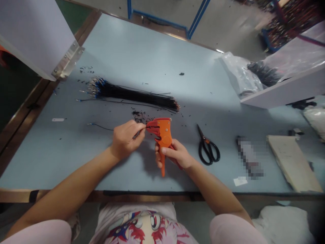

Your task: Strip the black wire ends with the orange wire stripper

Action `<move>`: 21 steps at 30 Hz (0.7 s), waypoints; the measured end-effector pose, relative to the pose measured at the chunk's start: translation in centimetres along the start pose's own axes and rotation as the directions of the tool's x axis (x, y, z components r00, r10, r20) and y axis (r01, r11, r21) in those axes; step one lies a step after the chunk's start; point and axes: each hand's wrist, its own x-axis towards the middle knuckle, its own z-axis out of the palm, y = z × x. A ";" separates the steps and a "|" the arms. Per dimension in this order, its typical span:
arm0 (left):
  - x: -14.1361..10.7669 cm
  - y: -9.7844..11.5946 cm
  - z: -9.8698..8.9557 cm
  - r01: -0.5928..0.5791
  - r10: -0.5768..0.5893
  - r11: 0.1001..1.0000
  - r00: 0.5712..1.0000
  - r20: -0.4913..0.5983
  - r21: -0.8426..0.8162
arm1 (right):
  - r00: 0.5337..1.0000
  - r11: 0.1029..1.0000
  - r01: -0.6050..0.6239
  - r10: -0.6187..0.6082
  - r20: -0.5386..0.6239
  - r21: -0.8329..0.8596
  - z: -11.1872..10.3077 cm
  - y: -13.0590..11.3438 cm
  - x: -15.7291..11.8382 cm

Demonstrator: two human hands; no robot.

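Observation:
My right hand (pixel 175 154) is wrapped round the handles of an orange and red wire stripper (pixel 165 132), whose jaws point left. Pinched in my left hand (pixel 129 137) is a thin black wire (pixel 103 127); its blue and silver terminal end trails out to the left, and its other end is at the tool's jaws. Beyond both hands lies a bundle of black wires (pixel 134 95) with blue and silver terminals at the left and copper ends at the right. Small black scraps (pixel 138 117) are scattered between the bundle and the tool.
Black-handled scissors (pixel 209 150) lie right of my right hand. Farther right are a blurred dark object (pixel 250 157), a white label (pixel 240 181) and a beige flat packet (pixel 294 162). Plastic bags (pixel 241 73) stand at the back right by a white panel. The blue-grey table (pixel 152 44) has a metal-edged rim.

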 end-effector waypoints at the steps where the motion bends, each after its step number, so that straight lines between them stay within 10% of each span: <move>1: 0.0 0.0 0.0 0.003 -0.003 1.000 1.000 0.003 0.001 | 1.000 1.000 0.002 -0.002 0.001 -0.006 0.0 0.0 0.0; 21: 0.3 0.5 -0.1 0.011 -0.013 0.998 1.000 0.028 0.063 | 0.999 0.998 -0.003 0.000 -0.042 -0.063 -0.2 0.2 0.0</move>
